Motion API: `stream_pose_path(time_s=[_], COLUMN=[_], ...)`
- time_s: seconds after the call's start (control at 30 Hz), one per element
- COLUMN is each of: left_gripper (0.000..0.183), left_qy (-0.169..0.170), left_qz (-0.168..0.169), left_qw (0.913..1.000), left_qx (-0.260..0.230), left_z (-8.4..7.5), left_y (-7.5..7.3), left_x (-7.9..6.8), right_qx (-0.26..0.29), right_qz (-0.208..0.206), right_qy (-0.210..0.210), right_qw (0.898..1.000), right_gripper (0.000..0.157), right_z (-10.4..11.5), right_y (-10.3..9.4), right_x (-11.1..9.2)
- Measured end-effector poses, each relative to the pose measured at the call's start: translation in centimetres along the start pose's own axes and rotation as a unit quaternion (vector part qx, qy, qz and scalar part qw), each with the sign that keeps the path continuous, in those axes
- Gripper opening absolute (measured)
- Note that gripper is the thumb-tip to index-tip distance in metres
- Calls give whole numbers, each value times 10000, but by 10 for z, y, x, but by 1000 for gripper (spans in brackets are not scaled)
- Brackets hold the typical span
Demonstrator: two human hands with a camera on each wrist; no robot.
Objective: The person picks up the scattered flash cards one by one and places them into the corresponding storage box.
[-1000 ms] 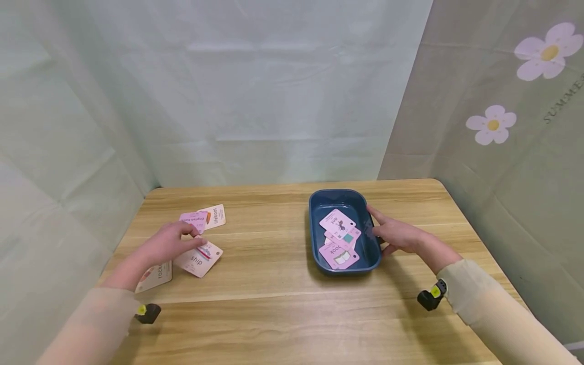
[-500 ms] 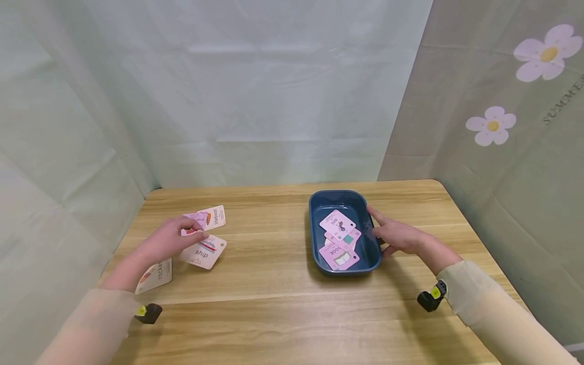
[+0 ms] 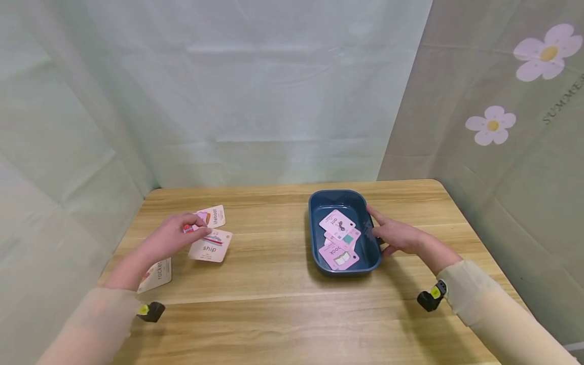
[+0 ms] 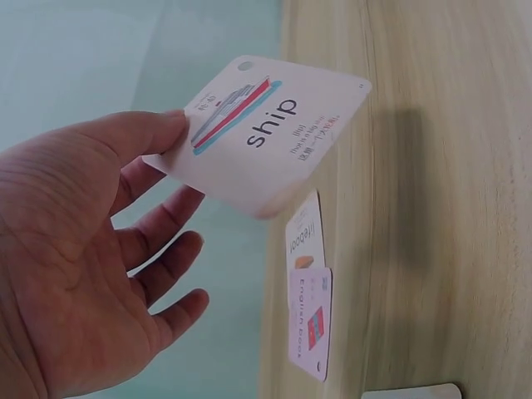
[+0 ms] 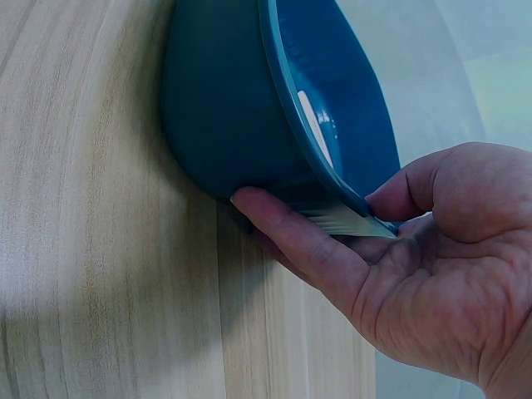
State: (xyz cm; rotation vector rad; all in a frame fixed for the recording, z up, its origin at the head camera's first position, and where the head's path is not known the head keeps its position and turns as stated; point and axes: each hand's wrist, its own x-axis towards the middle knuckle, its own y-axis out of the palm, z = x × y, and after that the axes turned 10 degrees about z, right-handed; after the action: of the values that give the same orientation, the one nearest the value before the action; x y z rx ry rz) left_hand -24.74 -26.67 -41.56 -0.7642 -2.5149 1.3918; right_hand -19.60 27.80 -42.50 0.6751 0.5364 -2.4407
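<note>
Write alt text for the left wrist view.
A left hand pinches a ship card by its edge above a wooden table. Lower down, an English book card overlaps a lifeboat card on the table, and another card shows partly at the bottom.

My head camera looks forward and down over the table, widest and farthest. My left wrist camera looks closely along my left hand at the ship card, shared at the head view's eight o'clock; my right wrist camera, also close, faces my right hand and the blue tray, shared at four o'clock.
</note>
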Motion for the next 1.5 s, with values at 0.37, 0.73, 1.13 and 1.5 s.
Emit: stream_pose_path(time_s=[0.37,0.73,1.13,1.5], left_gripper=[28,33,37,38], left_qy=[-203,-282,-256,-146], left_qz=[-181,-319,-412,-421], left_qw=[9993,9973,9950,9942], left_qx=[-266,-607,-877,-974], left_z=[-10,-27,-38,-47], left_y=[1,0,2,5], left_x=[4,12,23,32], right_qx=[-44,-8,-6,-14], right_qz=[-42,-24,-24,-11], right_qy=[3,28,41,51], right_qw=[10000,10000,10000,10000], right_gripper=[81,81,81,81], right_z=[0,1,2,3], right_y=[0,1,0,1], right_x=[0,-1,-1,-2])
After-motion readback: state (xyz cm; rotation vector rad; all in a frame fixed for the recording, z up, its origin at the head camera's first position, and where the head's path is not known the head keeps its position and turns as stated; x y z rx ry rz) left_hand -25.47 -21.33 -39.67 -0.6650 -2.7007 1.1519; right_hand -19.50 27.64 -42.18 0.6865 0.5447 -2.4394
